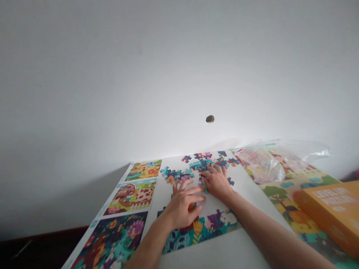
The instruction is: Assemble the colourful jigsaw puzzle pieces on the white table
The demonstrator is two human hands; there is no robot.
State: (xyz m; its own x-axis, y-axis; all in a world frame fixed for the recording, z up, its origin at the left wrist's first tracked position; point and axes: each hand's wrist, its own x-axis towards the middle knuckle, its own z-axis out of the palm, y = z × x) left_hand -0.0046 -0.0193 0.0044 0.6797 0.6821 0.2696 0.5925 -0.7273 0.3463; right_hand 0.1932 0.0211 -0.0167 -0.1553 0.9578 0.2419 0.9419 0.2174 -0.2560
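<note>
My right hand (217, 183) lies spread over the loose jigsaw pieces (203, 166) (can't tell if it's gripping one), and my left hand (182, 206) is half open just beside it, nothing visibly held. Only the floral puzzle section (199, 231) near me is joined; most pieces lie unjoined on the white table (224, 252), picture sheets (131, 196) to the left.

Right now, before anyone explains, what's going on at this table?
A person's left hand and right hand are spread over loose jigsaw puzzle pieces on a white table, with the right hand resting on the pieces. Printed puzzle pictures lie along the left side. To the right are a clear plastic bag and an orange box.
</note>
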